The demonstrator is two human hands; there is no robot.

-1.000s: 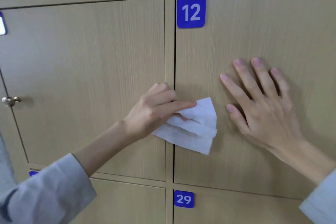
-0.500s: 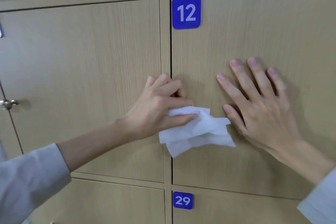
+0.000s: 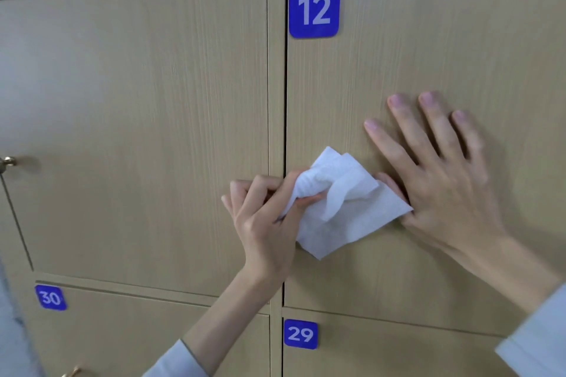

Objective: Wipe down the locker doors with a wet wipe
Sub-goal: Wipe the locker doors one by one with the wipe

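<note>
Left hand (image 3: 263, 217) pinches bunched wet wipe (image 3: 340, 202), fingers curled round crumpled top; flat a second ago, wad now re-gathered. Wipe lies on door 12 (image 3: 428, 55) just right of frame post (image 3: 276, 101), loose corner touching right thumb. Right hand (image 3: 441, 180) spread flat, bracing same door, unmoved. Likely fresh fold for next pass. Further off: plate 12 (image 3: 314, 8), plate 29 (image 3: 300, 333), plate 30 (image 3: 50, 297), brass knob (image 3: 7, 161).

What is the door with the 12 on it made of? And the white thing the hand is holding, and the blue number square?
The locker door looks like wood-grain laminate: fine straight lines, smooth matte surface. The wet wipe seems a soft, thin cloth-like sheet; it crumples and folds in the left hand. The number plate is probably plastic: flat, even blue, rounded corners.
</note>
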